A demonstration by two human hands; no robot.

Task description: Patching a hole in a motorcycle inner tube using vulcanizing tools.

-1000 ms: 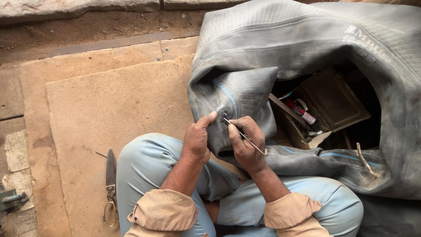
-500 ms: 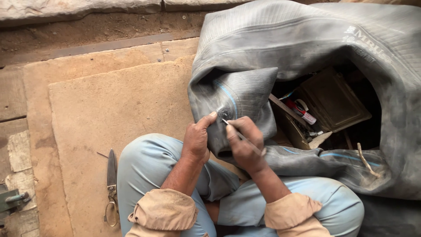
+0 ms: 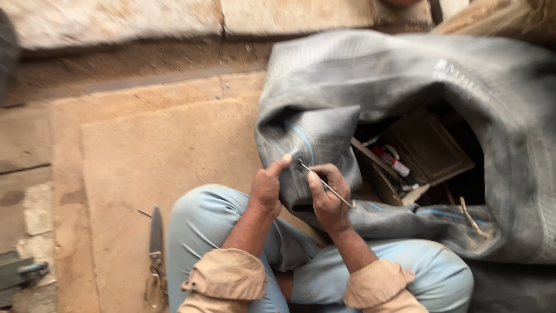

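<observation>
Head view, looking down at my lap. My left hand (image 3: 266, 188) pinches a fold of the grey rubber inner tube (image 3: 405, 81), thumb tip raised on the fold's edge, fingers curled closed behind it. My right hand (image 3: 328, 200) is closed around a thin metal tool (image 3: 324, 184), a slim rod or needle; its exact kind is too small to tell. The tool's long axis runs from about 4 o'clock, where its tail sticks out past my knuckles, to about 10 o'clock, where its tip meets the rubber just beside my left thumb. The right hand is therefore the nearer one to the working point; the left only steadies the fold.

The worked spot lies at 12 o'clock from both hands, on a flap of the tube that bears a thin blue stripe (image 3: 303, 141). The tube itself is large, dull grey, dusty and slack — it drapes over my right knee and spreads away toward 1 and 3 o'clock, filling the right half of the view.

Within the tube's hollow, at 2 o'clock from the hands, sits a dark wooden box (image 3: 425, 148) with small items beside it, among them a red-and-white object I cannot identify.

At 8 o'clock, well apart from the hands, a pair of scissors (image 3: 155, 255) lies on the stone floor (image 3: 145, 150) — blades pointing to 12 o'clock.
</observation>
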